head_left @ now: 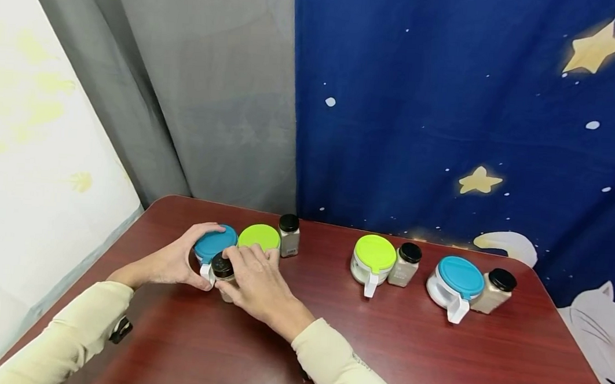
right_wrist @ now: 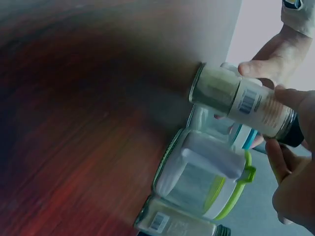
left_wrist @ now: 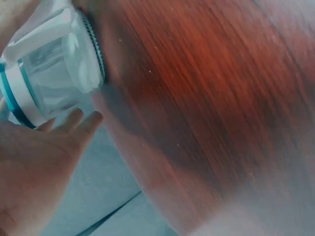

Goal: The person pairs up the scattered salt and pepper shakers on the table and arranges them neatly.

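Note:
My left hand [head_left: 177, 260] curves round a clear seasoning jar with a blue lid [head_left: 215, 243], the fingers at its far side and the thumb near its white handle [head_left: 207, 274]. In the left wrist view the jar [left_wrist: 54, 69] stands on the table beside the fingers. My right hand [head_left: 262, 283] pinches a spice bottle [right_wrist: 248, 104] near its black cap [head_left: 222, 265], just in front of the blue-lidded jar. The bottle has a label with a barcode and pale contents. Right behind my right hand is a jar with a green lid [head_left: 259, 236], partly hidden by the fingers.
A black-capped spice bottle [head_left: 289, 236] stands beside that green-lidded jar. Farther right are another green-lidded jar [head_left: 374, 254] with a spice bottle [head_left: 405, 265], and a blue-lidded jar [head_left: 459, 276] with a spice bottle [head_left: 493, 291]. Curtains [head_left: 427, 105] hang behind the reddish-brown table [head_left: 409, 348].

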The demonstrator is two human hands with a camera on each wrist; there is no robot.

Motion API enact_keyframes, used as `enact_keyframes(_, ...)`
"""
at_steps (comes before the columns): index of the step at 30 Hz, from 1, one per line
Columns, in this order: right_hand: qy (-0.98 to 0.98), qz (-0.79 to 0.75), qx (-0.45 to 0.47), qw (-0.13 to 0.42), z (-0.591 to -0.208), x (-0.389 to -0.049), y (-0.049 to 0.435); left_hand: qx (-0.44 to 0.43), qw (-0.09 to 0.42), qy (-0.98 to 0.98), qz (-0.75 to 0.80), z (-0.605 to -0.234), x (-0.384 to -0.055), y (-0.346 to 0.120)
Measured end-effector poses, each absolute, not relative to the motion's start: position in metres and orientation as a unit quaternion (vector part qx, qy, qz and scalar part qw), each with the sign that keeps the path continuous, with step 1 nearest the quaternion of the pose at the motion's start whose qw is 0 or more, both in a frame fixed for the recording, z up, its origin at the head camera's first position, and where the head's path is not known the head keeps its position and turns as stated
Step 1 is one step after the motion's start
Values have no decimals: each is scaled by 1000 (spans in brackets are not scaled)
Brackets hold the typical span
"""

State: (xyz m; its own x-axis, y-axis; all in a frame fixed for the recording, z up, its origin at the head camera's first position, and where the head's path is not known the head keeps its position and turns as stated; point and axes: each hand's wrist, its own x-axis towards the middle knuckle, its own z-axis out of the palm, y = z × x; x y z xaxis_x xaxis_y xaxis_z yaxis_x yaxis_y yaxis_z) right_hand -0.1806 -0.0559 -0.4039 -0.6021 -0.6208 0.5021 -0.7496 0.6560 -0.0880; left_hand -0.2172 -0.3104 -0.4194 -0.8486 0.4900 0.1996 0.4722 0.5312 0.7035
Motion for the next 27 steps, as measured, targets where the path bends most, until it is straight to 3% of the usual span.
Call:
enact_keyframes(4, -873, 148, 411, 217, -405, -181, -48, 274, 20, 871, 407, -419, -219, -310)
enact_keyframes(15, -809, 341, 431, 209, -405, -188, -31, 224, 2, 890, 398, -418, -210, -318)
enact_keyframes(27, -771, 512, 355, 132, -391, -179, -16, 220, -9, 893, 393, -406, -181, -320)
